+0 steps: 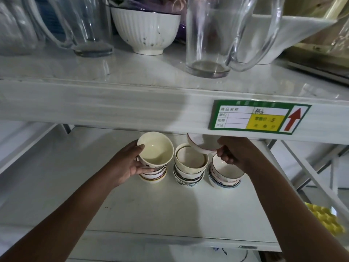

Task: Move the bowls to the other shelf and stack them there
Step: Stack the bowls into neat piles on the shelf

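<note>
Lifting step: left hand (128, 163) grips a cream bowl (155, 149) above its stack (154, 173); right hand (236, 153) pinches a tilted bowl (198, 145). Next, probably carry both clear of the shelf edge (132, 108).

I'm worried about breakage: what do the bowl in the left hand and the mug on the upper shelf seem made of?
The bowl looks like glazed ceramic: opaque cream with a soft sheen, though it could be melamine. The mug looks like clear glass: see-through, with a thick base.
</note>
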`<state>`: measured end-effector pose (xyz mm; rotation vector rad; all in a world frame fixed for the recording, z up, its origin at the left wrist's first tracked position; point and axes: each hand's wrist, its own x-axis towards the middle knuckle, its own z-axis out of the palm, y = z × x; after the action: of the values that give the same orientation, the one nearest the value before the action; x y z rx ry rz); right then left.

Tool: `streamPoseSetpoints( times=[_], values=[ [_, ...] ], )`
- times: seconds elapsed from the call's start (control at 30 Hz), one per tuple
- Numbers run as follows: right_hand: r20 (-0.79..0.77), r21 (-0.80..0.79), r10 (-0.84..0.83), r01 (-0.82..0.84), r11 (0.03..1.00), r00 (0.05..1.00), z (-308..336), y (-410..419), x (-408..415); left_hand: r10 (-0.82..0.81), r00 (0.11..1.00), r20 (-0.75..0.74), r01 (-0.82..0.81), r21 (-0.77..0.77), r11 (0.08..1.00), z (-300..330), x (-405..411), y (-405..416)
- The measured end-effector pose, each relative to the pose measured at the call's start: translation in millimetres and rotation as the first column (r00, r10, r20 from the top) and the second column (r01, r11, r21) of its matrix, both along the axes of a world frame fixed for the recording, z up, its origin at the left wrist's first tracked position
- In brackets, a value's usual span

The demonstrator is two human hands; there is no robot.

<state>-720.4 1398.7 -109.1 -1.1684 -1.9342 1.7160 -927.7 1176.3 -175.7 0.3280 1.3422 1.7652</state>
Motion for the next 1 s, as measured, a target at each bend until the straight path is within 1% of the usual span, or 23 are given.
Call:
streamPoseSetpoints(
  times=[0.1, 0.23, 0.4, 0.5, 0.67, 0.77, 1.0],
  values=[
    [0.043, -0.002, -0.086, 0.087, 0.996, 0.995, -15.0, 17.5, 14.6, 0.015, 1.000, -0.001, -0.015, -0.010, 1.000, -1.0, -4.1, 4.5],
    [0.026, -0.048, -0.187, 0.188, 0.981, 0.982, -39.9, 36.8, 32.7, 0.038, 0.999, -0.016, -0.039, -0.044, 0.998, -5.1, -9.0, 11.2],
    [0.042, -0.105, -0.274, 0.277, 0.955, 0.961, -63.9, 46.5, 42.4, 0.101, 0.995, -0.022, -0.103, -0.077, 0.992, -8.6, -10.8, 19.2],
    [0.058, -0.118, -0.312, 0.316, 0.941, 0.948, -77.7, 52.0, 45.8, 0.136, 0.989, -0.059, -0.141, -0.109, 0.984, -11.2, -12.3, 24.7],
    [0.094, -0.113, -0.318, 0.328, 0.938, 0.943, -91.4, 59.5, 49.3, 0.239, 0.948, -0.210, -0.277, -0.172, 0.945, -20.9, -15.3, 32.6],
    [0.102, -0.118, -0.302, 0.312, 0.943, 0.948, -95.9, 61.0, 51.4, 0.269, 0.926, -0.265, -0.331, -0.227, 0.916, -22.1, -15.8, 36.9],
    [0.090, -0.134, -0.285, 0.295, 0.946, 0.954, -108.4, 62.3, 54.8, 0.229, 0.926, -0.300, -0.323, -0.318, 0.891, -26.3, -15.4, 42.5]
  ],
)
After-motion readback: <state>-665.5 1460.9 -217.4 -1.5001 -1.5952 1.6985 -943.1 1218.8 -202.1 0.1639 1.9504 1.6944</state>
